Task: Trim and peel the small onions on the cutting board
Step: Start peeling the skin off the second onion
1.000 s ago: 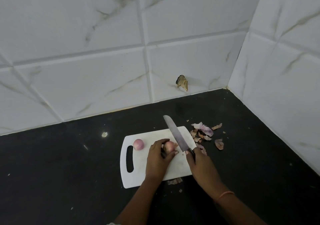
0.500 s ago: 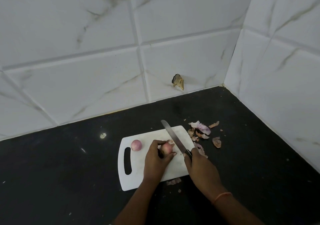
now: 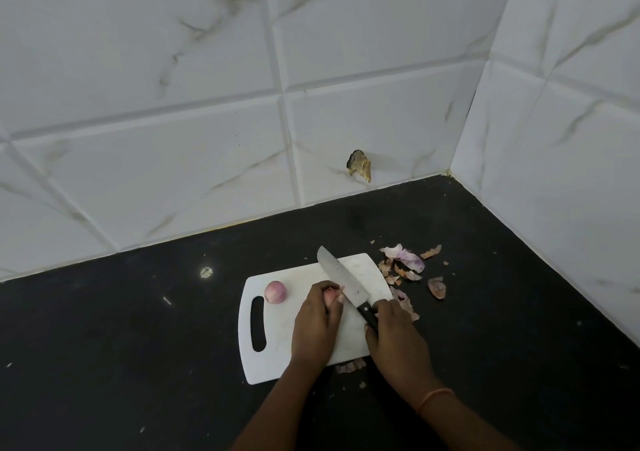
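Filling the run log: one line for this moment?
left hand grips onion | right hand holds knife beside it | second onion loose on cutting board

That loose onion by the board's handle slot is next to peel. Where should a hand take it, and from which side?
Pinch the loose onion across its round middle, coming from above with the left hand. It sits free on the cutting board, open all round, well left of the knife.

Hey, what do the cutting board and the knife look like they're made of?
Cutting board: likely plastic, matte white, with a moulded slot handle and rounded corners. Knife: blade looks like dull grey metal, probably steel; its handle is glossy black, plastic perhaps, mostly hidden in the right hand.
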Tool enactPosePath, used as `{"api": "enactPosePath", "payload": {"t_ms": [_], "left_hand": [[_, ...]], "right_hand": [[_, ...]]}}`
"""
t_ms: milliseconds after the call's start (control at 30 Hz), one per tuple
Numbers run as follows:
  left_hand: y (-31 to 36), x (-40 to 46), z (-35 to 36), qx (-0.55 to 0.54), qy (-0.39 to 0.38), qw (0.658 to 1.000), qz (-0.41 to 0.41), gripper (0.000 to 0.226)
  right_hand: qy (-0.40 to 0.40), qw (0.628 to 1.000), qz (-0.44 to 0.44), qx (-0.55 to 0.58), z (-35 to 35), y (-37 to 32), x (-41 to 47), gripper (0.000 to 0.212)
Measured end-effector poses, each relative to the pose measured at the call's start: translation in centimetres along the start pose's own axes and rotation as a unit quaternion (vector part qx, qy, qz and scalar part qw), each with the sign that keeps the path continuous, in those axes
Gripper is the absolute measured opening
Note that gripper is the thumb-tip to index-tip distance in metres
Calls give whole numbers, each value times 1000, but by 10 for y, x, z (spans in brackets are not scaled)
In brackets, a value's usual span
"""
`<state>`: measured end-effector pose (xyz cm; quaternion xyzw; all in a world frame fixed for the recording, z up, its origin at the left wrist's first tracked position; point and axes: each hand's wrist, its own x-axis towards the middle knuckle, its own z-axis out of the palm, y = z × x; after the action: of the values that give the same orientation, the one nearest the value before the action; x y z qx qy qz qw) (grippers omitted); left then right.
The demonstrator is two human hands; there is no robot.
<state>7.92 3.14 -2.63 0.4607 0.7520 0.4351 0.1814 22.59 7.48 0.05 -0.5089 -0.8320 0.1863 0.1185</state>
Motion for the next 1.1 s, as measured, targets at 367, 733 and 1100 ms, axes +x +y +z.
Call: {"api": "enactPosePath", "payload": {"t_ms": [367,733,1100], "left_hand": [[45,10,7,-272,60,955,-100,32],[105,31,27,-227,41,973,-22,21],[123,32,52,-213,0,976,36,28]], "right_hand": [[23,960,-103,260,-23,-14,13,40],[27,878,19,478,-45,1,20,47],[51,742,157,650,-64,12,34,31]]}}
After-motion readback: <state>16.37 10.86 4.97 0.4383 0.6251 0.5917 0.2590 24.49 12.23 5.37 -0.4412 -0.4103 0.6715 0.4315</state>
